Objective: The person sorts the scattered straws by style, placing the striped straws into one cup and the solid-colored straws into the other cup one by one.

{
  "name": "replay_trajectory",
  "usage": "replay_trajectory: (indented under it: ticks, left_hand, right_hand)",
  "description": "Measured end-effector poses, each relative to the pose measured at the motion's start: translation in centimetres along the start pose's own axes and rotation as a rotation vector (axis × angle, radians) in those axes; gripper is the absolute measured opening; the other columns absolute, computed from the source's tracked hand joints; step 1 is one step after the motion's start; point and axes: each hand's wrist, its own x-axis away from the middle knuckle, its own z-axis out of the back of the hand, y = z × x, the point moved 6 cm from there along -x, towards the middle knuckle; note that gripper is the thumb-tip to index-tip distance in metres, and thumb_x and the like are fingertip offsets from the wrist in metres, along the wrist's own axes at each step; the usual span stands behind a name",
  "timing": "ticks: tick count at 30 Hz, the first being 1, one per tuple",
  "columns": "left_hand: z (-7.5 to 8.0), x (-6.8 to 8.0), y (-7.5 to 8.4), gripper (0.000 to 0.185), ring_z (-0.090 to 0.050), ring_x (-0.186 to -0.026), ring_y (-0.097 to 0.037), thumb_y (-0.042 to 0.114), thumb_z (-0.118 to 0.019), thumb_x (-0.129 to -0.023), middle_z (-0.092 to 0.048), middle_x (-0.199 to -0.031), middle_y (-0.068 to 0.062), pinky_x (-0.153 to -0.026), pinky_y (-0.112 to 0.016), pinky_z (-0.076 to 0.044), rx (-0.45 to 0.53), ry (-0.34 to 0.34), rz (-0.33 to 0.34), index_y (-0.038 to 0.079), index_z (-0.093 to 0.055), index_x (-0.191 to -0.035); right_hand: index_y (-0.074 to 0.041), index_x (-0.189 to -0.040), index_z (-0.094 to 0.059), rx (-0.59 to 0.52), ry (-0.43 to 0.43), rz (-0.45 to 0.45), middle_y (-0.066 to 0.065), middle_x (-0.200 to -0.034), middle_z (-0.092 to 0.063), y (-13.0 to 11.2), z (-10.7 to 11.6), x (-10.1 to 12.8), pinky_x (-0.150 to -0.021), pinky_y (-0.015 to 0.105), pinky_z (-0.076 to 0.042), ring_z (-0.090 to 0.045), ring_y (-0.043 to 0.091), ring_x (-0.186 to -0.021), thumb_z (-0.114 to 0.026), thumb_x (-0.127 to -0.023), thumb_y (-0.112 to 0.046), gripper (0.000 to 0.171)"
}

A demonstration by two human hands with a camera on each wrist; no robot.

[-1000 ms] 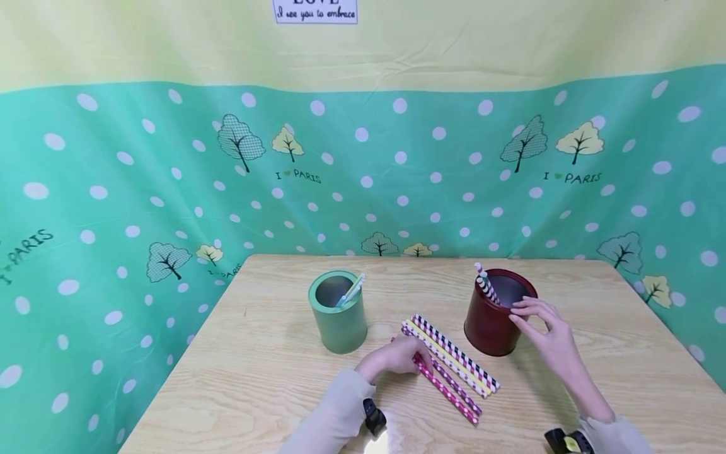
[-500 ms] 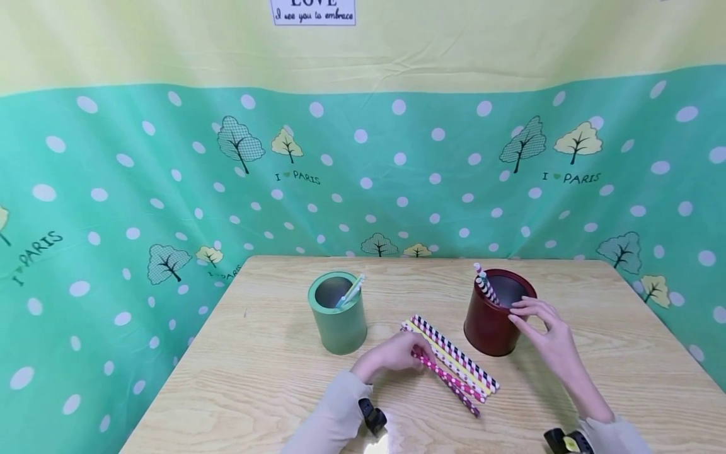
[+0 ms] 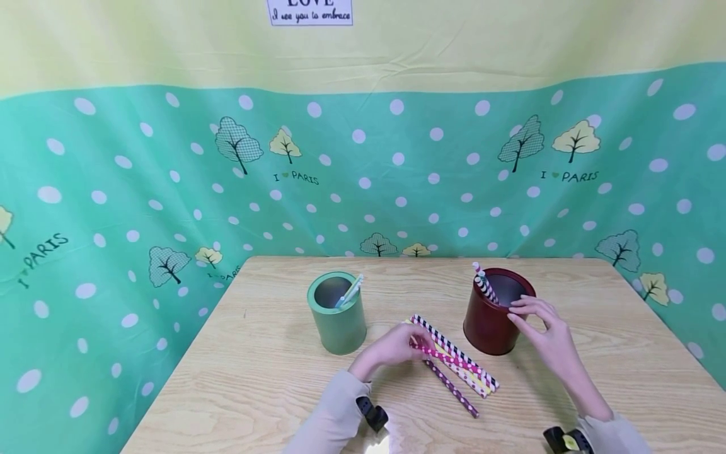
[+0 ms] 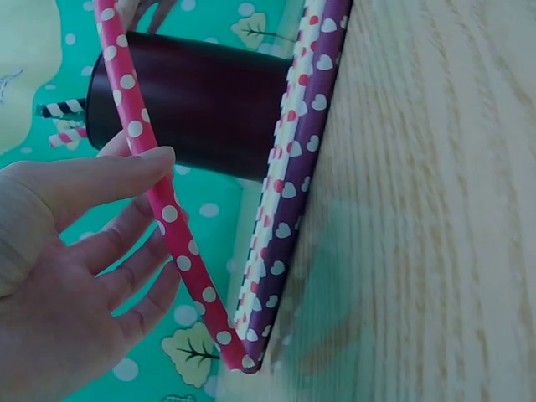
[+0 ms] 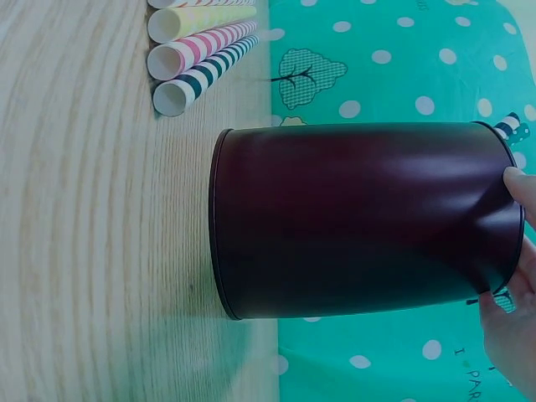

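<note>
A pink straw with white dots (image 4: 169, 209) is pinched between thumb and fingers of my left hand (image 3: 395, 345). In the left wrist view the straw slants, its lower end by a purple heart-patterned straw (image 4: 295, 188). Several other patterned straws (image 3: 448, 340) lie side by side beneath and beyond it on the table. My right hand (image 3: 547, 331) holds the near right rim of a dark red can (image 3: 489, 328), thumb and fingers at its edge. That can stands upright, with a few striped straws (image 3: 484, 285) leaning inside at the left.
To the left stands a green can (image 3: 341, 329) with a few pale straws (image 3: 351, 291) leaning out. The wooden table (image 3: 255, 378) ends at a polka-dot curtain (image 3: 340, 170) at the back.
My left hand has raised the pink straw off the purple one and turned it across the row of straws. The purple straw now lies apart, nearer the front. My right hand stays put.
</note>
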Motion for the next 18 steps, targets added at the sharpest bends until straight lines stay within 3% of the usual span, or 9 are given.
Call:
replay_trajectory:
  ticks: [14, 18]
  left_hand:
    - [1.1, -0.4, 0.2, 0.019, -0.053, -0.079, -0.003, 0.004, -0.065, -0.075, -0.06, -0.085, 0.003, -0.073, -0.019, -0.045, 0.176, 0.135, 0.052, 0.008, -0.062, -0.093]
    - [1.8, -0.4, 1.5, 0.018, -0.054, -0.079, -0.006, 0.002, -0.064, -0.076, -0.061, -0.086, -0.003, -0.072, -0.019, -0.046, 0.22, 0.185, 0.047, 0.004, -0.061, -0.094]
  right_hand:
    - [-0.024, -0.09, -0.066, -0.009, 0.002, 0.008, -0.01, -0.109, -0.056, -0.3, 0.0, -0.1, -0.094, 0.011, -0.025, -0.041, 0.007, -0.112, -0.068, -0.076, -0.014, 0.017]
    - [-0.024, -0.089, -0.066, -0.007, 0.003, 0.007, -0.011, -0.109, -0.056, -0.3, 0.0, -0.1, -0.094, 0.01, -0.025, -0.041, 0.006, -0.112, -0.069, -0.076, -0.014, 0.017]
